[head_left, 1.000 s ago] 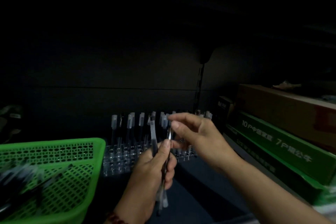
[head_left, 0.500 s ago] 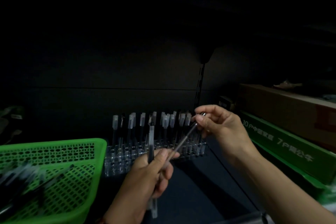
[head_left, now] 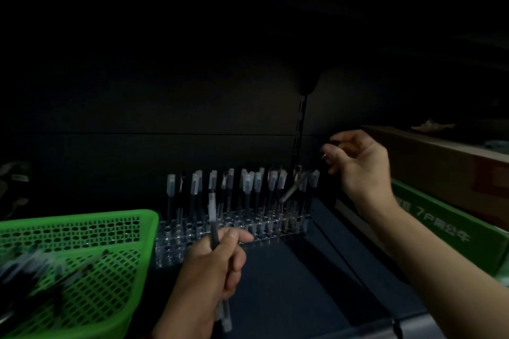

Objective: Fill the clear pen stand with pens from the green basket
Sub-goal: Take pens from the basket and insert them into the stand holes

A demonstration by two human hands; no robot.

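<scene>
Right hand [head_left: 358,165] is pinching a tilted pen [head_left: 292,190] over the right end of the pen stand [head_left: 172,253]; left hand [head_left: 214,270] is gripping an upright pen [head_left: 212,209] just in front of it, w/ green basket [head_left: 82,218] sitting alongside at left.

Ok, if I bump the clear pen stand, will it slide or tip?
Likely light: the clear pen stand looks like thin plastic, so it may slide on the dark shelf. Tipping seems unlikely given its long, low base, though upright pens load the back rows.
</scene>
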